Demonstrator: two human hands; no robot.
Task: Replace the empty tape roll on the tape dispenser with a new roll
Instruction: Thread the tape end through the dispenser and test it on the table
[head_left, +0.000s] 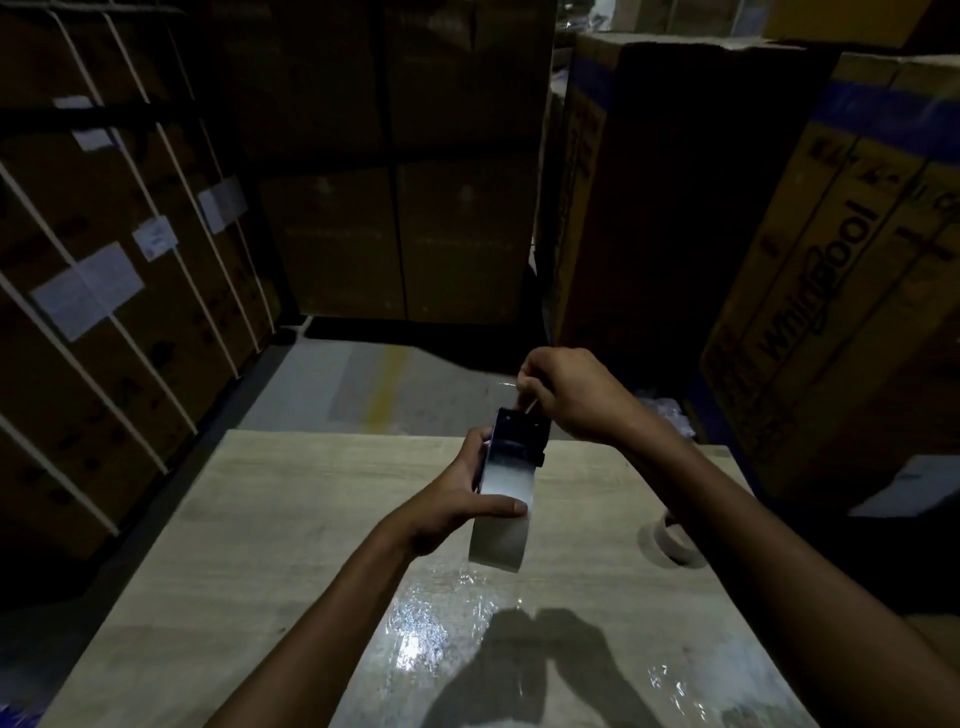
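Crinkled clear plastic film (415, 623) glints on the near part of the pale wood-grain tabletop (249, 545). Above it, the left hand (457, 499) is wrapped around a full roll of clear packing tape (501, 525), thumb pressed across its outer face; the roll appears already seated in the dark hand-held tape dispenser (522, 439), held upright over the table. The right hand (566, 389) is closed in a pinch at the dispenser's far end, apparently pulling the loose tape end upward, though the strip itself is hard to make out in the dim light. To the right, a nearly bare cardboard tape core (675, 540) lies on the table, partly hidden by the right forearm; it is probably the spent roll. So the swap looks mostly done, with threading and checking left. Farther off, a tall brown cardboard carton (831, 312) reads "Whirlpool". White paper labels (85, 291) on the strapped cartons at left are unreadable.
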